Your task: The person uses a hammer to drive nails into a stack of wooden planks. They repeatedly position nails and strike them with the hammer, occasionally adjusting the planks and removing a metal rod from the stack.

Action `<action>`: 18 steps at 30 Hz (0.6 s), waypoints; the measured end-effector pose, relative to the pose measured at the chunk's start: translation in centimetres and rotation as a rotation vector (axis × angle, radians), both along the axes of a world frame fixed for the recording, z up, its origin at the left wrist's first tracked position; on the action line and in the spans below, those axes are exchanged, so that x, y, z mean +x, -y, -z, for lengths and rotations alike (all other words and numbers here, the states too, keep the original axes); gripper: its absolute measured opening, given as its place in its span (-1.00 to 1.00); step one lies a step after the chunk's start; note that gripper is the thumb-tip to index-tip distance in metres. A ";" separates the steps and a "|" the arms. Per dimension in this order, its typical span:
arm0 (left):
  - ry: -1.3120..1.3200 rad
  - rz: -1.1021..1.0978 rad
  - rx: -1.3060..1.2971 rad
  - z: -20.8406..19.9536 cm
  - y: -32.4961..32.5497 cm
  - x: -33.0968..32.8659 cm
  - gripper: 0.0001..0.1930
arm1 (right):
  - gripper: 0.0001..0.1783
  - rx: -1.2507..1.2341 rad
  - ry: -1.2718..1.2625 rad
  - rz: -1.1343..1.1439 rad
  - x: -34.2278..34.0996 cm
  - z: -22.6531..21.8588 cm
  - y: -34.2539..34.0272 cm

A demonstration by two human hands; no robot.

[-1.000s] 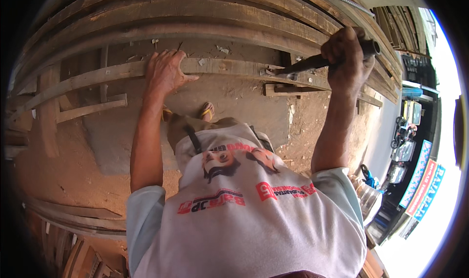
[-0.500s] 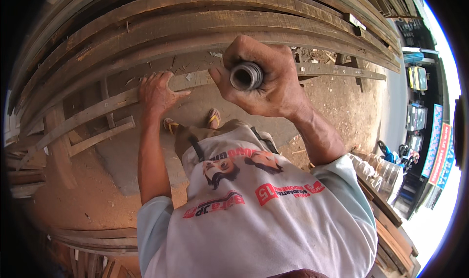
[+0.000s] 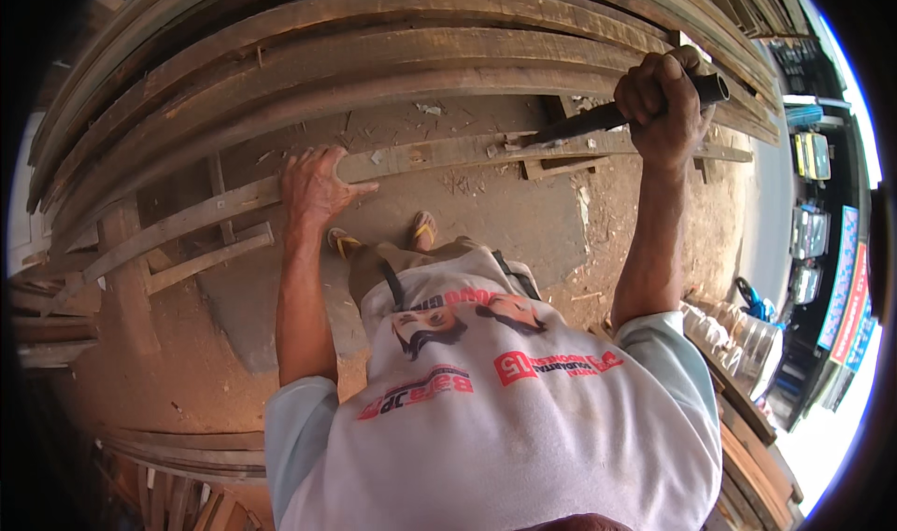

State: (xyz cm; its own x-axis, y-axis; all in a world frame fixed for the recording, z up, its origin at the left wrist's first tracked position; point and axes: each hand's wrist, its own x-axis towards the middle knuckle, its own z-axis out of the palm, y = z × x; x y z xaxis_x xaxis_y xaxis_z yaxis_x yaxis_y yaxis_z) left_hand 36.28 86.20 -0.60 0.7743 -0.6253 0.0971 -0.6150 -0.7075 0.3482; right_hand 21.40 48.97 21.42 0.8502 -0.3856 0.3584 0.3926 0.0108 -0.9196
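Observation:
My right hand [image 3: 665, 106] is closed around a dark metal pipe [image 3: 584, 123], whose hollow end sticks out past the fist on the right. The pipe slants down to the left. Its other end reaches the narrow wooden plank [image 3: 420, 155], beside a small splintered or raised bit on the plank's top; how it meets the wood is too small to tell. Farther left along the same plank rests my left hand [image 3: 316, 187], fingers draped over the wood and thumb spread to the right.
Long stacked timber beams [image 3: 374, 59] run across the far side, just beyond the plank. A wooden trestle leg [image 3: 129, 279] stands at left. Wood scraps lie on the dirt floor [image 3: 645, 190]. More boards [image 3: 752, 456] are stacked at lower right, near clear plastic containers [image 3: 752, 349].
My right hand has swung right and away from my body, bringing the pipe from pointing up at me to a low slant along the plank. The left hand stays on the wood.

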 end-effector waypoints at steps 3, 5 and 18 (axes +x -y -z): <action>0.024 0.010 0.017 -0.6 0.7 0.1 -0.24 | -0.77 -0.158 -0.077 0.057 1.7 -1.0 -1.9; 0.003 0.019 0.004 -0.4 0.6 0.5 -0.25 | -0.77 -0.628 0.050 -0.007 4.9 -0.7 -9.7; 0.052 -0.005 0.069 -0.1 -2.1 0.5 -0.23 | -0.70 -0.582 -0.047 0.099 3.9 -1.1 -8.6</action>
State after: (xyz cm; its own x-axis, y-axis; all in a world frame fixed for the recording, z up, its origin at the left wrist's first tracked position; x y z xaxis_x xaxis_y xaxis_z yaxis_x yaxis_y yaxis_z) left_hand 36.79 88.25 -0.50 0.7725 -0.6281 0.0936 -0.6273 -0.7319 0.2660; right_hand 25.26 57.54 22.57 0.8401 -0.2153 0.4979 0.3251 -0.5350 -0.7798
